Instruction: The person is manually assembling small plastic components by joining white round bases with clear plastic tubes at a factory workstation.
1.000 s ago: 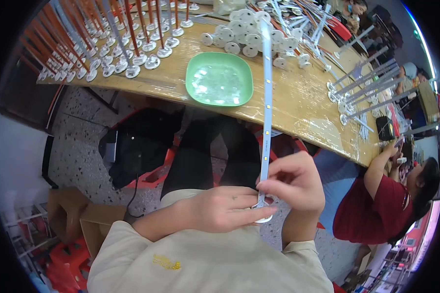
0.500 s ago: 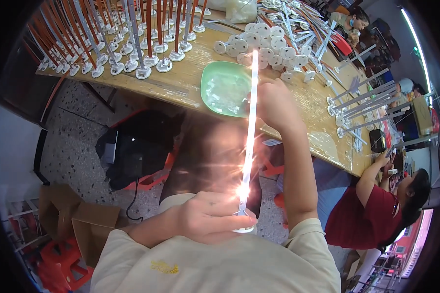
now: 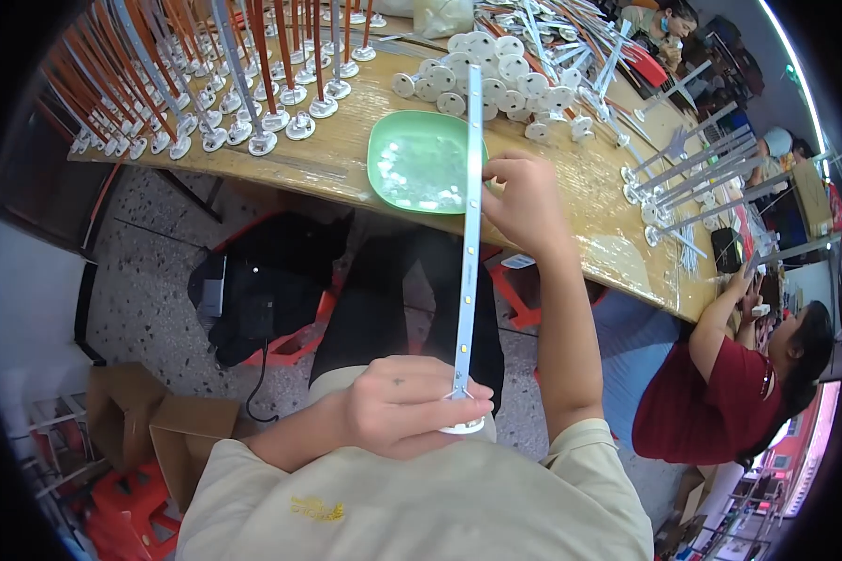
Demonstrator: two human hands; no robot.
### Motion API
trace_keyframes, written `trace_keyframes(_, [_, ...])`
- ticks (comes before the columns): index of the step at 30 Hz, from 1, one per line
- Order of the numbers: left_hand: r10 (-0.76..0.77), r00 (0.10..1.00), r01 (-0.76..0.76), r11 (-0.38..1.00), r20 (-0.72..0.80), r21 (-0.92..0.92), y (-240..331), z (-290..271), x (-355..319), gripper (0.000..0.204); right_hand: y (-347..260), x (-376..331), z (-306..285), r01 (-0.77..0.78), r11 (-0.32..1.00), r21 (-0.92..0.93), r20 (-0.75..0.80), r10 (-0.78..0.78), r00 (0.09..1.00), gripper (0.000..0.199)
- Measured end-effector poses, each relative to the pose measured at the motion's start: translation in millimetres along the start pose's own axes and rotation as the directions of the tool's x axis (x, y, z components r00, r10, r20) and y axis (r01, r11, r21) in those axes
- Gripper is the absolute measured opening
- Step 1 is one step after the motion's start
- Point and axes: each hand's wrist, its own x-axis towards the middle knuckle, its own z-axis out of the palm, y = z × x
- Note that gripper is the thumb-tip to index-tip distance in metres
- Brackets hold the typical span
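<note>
Below the green tray, the left hand hides the strip's round base, fingers clamped; the right hand pinches the strip higher up.

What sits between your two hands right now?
In the head view, the long white LED strip spans from the left hand at its round base up past the right hand, which rests beside it.

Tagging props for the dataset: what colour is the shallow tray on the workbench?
Light green. The tray, holding a few small pale bits, shows best in the head view, just left of the right hand.
</note>
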Motion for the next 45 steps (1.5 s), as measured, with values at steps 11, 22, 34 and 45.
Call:
trace_keyframes(11, [-0.147, 0.989, 0.141, 0.977, 0.024, 0.159, 10.6, 16.3, 1.4, 0.039, -6.6, -56.0, -7.8, -0.157, 0.738, 0.657, -0.196, 0.368, 0.909, 0.012])
trace_keyframes(22, [-0.355, 0.933, 0.359, 0.899, 0.064, -0.252, -1.1, 47.6, 5.8, 0.058, -85.3, -191.5, -63.4, 0.135, 0.806, 0.577, -0.513, 0.229, 0.827, 0.023])
trace_keyframes(34, [-0.401, 0.913, 0.332, 0.839, -0.076, -0.432, 0.6, 67.8, 3.0, 0.040, -80.5, -196.9, -47.1, 0.231, 0.850, 0.473, -0.592, 0.112, 0.798, 0.025])
trace_keyframes(45, [-0.397, 0.918, 0.377, 0.885, -0.020, -0.274, -4.8, 56.2, -2.2, 0.049, -78.6, -194.8, -53.9, 0.246, 0.952, 0.181, -0.547, -0.110, 0.830, 0.029])
